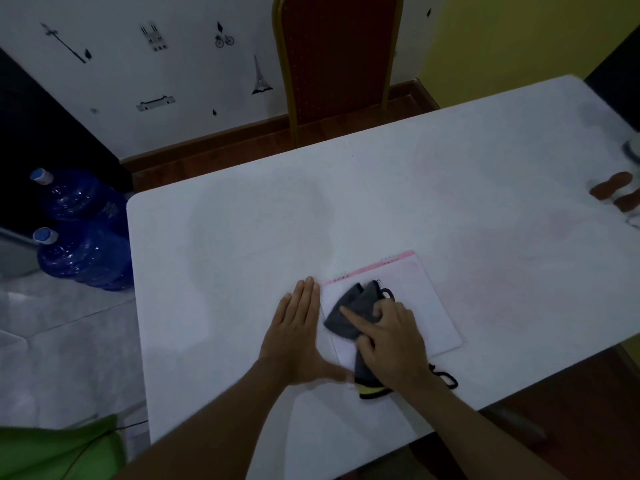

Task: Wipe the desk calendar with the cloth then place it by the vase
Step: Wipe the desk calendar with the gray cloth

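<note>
The desk calendar (424, 299), white with a pink top strip, lies flat on the white table (277, 220) near its front edge. My right hand (391, 341) presses a dark grey cloth (349, 313) with a yellow edge onto the calendar's left part. My left hand (298, 327) lies flat with fingers together on the table, against the calendar's left edge. At the far right edge, a partly cut-off glass object (632, 150) may be the vase; I cannot tell.
A red chair (336, 64) with a gold frame stands behind the table's far edge. Two blue water bottles (83, 233) sit on the floor at left. Brown rounded objects (613, 190) lie at the table's right edge.
</note>
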